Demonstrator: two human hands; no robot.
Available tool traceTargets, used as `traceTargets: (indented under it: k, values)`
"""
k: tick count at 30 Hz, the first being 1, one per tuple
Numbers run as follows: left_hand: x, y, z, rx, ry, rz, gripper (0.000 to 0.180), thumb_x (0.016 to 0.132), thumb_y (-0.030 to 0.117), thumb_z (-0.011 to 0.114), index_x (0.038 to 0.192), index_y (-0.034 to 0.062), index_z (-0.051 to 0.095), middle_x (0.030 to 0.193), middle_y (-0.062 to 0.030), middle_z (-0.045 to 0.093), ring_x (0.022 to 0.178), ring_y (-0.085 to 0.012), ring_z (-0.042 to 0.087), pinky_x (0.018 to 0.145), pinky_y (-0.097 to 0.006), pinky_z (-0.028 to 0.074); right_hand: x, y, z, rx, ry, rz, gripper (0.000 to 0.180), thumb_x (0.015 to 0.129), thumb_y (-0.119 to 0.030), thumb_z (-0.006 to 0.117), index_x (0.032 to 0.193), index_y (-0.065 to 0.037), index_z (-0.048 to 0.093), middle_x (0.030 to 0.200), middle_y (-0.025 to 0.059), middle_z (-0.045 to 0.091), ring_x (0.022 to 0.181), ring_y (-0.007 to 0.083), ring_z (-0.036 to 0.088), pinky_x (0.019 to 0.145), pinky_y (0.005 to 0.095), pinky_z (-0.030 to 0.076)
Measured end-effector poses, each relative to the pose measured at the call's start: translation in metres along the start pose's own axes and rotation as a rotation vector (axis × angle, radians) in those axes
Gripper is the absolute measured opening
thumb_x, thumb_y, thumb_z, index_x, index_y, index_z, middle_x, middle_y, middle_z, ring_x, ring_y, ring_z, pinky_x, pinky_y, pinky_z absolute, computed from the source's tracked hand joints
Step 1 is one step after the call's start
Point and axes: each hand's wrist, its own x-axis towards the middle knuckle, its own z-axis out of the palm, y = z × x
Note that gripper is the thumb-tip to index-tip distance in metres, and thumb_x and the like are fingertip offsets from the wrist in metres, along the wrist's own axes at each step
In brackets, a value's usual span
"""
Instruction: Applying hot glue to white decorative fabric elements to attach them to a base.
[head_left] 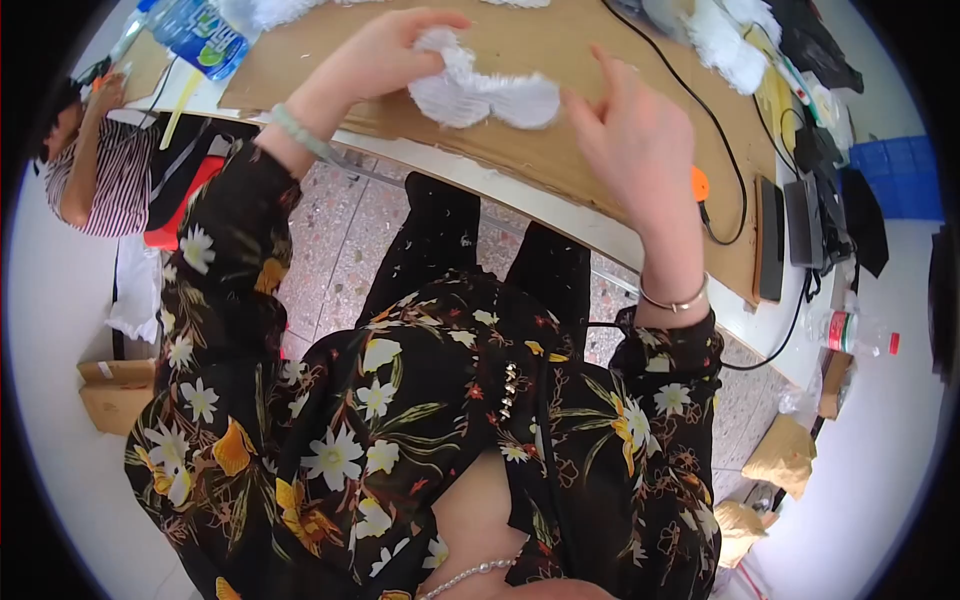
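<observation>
Over the brown cardboard on the table, a white fluffy piece of plush fabric [455, 95] is stretched sideways, with two rounded lobes and a ribbed-looking surface. The fingers of my left hand [385, 60] pinch its upper left end. Close beside its right end is my right hand [640, 140], index finger pointing away from me and thumb apart, with nothing seen in it. Whether the thumb tip touches the fabric's edge I cannot tell.
Cardboard [330, 75] covers the tabletop. An orange-handled tool [700, 184] with a black cable lies right of my right hand. White plush [728, 50] is piled at the far right. A blue-labelled bottle [200, 38] stands far left, near another person [110, 170].
</observation>
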Motion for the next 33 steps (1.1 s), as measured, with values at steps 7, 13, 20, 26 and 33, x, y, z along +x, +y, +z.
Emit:
traceTargets:
  k: [7,13,20,26,33]
  values:
    - [0.004,0.013,0.007,0.286,-0.07,0.024,0.056,0.077,0.0,0.052,0.132,0.011,0.054,0.071,-0.001,0.053,0.063,-0.0079,0.047,0.058,-0.025,0.041,-0.005,-0.008,-0.013,0.476,-0.005,-0.291,0.015,0.083,-0.005,0.064,0.097,-0.002,0.068,0.083,0.0108,0.065,0.069,0.0277,0.061,0.067,0.037,0.05]
    - [0.006,0.001,0.011,0.13,-0.025,0.108,0.057,0.076,0.0,0.053,0.132,0.0116,0.054,0.079,-0.0048,0.06,0.07,-0.0115,0.055,0.065,-0.026,0.047,0.002,-0.015,0.008,0.353,-0.2,-0.567,0.013,0.082,0.0,0.059,0.093,0.0,0.066,0.097,0.0104,0.063,0.091,0.0304,0.059,0.078,0.0373,0.049]
    - [0.002,0.003,0.009,0.347,0.063,0.202,0.057,0.077,0.003,0.059,0.132,0.0152,0.054,0.073,-0.0034,0.057,0.063,-0.0114,0.051,0.059,-0.028,0.045,0.023,0.002,0.029,0.179,-0.137,-0.399,0.017,0.085,-0.012,0.06,0.097,-0.001,0.067,0.097,0.011,0.063,0.092,0.0316,0.06,0.079,0.0394,0.049]
    - [-0.029,-0.002,-0.021,0.292,0.385,0.125,0.039,0.083,0.011,0.069,0.12,0.0076,0.06,0.079,-0.0047,0.063,0.064,-0.0104,0.056,0.061,-0.024,0.046,0.034,0.0,0.027,0.15,-0.221,-0.284,0.019,0.087,-0.019,0.059,0.087,-0.002,0.068,0.086,0.0113,0.062,0.08,0.0316,0.061,0.071,0.0392,0.049]
    - [-0.064,0.033,0.048,0.31,0.328,0.635,0.016,0.081,0.005,0.066,0.096,0.0001,0.065,0.09,-0.0136,0.067,0.085,-0.0291,0.066,0.074,-0.035,0.052,0.037,0.01,0.033,0.284,-0.198,-0.224,0.022,0.089,-0.021,0.057,0.083,-0.002,0.066,0.084,0.012,0.062,0.077,0.0325,0.06,0.068,0.0397,0.048]
